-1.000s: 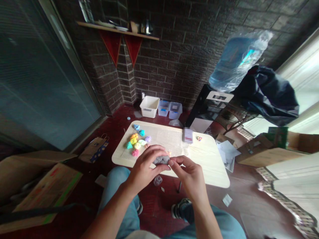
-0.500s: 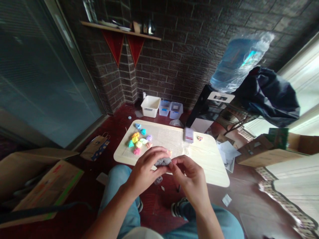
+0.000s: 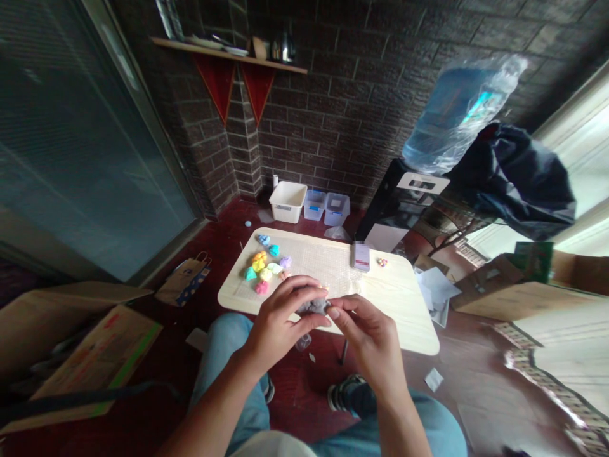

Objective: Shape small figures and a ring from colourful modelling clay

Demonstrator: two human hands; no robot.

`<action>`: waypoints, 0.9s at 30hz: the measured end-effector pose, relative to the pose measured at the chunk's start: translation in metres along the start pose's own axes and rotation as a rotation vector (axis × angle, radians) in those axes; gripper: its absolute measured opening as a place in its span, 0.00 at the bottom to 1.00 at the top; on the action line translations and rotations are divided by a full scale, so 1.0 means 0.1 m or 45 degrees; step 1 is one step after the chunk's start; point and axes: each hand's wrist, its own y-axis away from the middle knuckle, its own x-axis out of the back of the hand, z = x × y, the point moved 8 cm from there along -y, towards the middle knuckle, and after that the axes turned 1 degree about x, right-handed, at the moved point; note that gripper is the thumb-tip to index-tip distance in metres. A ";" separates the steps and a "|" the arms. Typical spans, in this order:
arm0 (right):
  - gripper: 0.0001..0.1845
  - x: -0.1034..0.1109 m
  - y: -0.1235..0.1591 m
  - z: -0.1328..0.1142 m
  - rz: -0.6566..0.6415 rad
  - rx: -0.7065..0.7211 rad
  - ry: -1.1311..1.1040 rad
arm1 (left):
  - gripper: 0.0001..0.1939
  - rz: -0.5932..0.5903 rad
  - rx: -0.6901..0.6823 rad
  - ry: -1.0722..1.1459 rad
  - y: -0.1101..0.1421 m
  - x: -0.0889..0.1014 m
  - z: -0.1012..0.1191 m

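Note:
My left hand and my right hand meet above the near edge of a low pale wooden table. Both pinch a grey lump of clay between their fingertips; the left fingers curl over it, the right thumb and forefinger press its right end. Several small coloured clay lumps lie on a gridded mat on the table's left half. A small card-like packet and a tiny multicoloured piece lie further back.
Three plastic bins stand against the brick wall. A water bottle sits on a black dispenser with a dark garment beside it. Cardboard boxes lie left, more boxes right. My knees and a shoe are below the table.
The hands have kept kneading the grey lump in place, shifting slightly; the left fingers now cover more of it. The camera has drifted a little.

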 end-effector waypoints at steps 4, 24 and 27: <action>0.06 0.04 0.00 0.01 -0.015 -0.028 -0.002 | 0.20 -0.011 0.003 0.011 0.00 -0.02 0.00; 0.05 0.07 0.13 -0.31 0.210 0.497 0.322 | 0.12 -0.023 0.494 0.552 0.05 -0.19 -0.20; 0.06 0.11 0.14 -0.37 0.209 0.574 0.283 | 0.12 -0.122 0.721 0.785 0.10 -0.28 -0.28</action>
